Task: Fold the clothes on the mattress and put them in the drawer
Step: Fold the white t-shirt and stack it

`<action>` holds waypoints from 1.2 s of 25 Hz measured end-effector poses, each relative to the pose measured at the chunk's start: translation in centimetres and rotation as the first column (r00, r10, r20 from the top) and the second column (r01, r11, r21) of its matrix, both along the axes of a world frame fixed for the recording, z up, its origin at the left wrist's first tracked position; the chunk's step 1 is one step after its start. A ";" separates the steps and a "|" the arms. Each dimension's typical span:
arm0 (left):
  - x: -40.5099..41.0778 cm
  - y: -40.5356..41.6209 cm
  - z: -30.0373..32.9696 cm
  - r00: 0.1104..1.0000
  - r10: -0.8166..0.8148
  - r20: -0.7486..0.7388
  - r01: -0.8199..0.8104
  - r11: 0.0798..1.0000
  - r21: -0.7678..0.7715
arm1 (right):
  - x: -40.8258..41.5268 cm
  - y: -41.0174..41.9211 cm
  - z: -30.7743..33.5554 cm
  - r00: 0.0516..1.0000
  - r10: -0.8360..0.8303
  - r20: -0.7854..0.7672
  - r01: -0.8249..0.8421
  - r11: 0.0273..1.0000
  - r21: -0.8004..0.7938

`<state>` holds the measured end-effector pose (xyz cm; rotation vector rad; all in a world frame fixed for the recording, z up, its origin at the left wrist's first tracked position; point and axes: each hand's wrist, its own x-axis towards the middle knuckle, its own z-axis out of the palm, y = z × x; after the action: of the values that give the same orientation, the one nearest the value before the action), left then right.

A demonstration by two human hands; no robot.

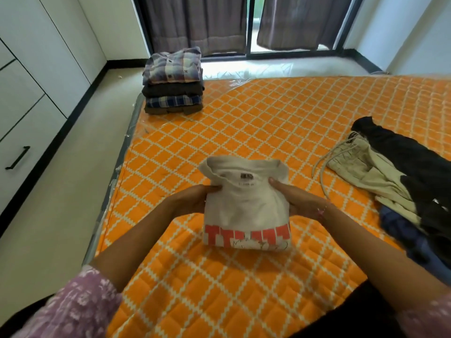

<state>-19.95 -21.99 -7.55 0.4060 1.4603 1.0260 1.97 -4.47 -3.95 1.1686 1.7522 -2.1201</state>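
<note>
Head view: the folded white shirt sits between both hands, just off or on the mattress. The left hand grips its left edge and the right hand its right, fingers curled at the collar. Its long axis runs away from the person. The stack lies well ahead-left, nearer the left hand; unfolded clothes lie right.

Open mattress between folded stack far-left and loose clothes pile right.

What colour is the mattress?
Orange with a white lattice pattern, seen in the head view: mattress.
</note>
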 end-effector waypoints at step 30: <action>10.6 -2.0 -5.8 0.311 0.127 -0.942 -0.415 0.910 -0.015 | 1.7 -10.0 -9.9 0.769 -0.639 -0.021 0.375 0.425 0.824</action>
<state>-9.37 -24.01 -13.36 0.6129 2.7980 0.8337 3.67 -14.43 -13.85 2.3911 2.4861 -1.0984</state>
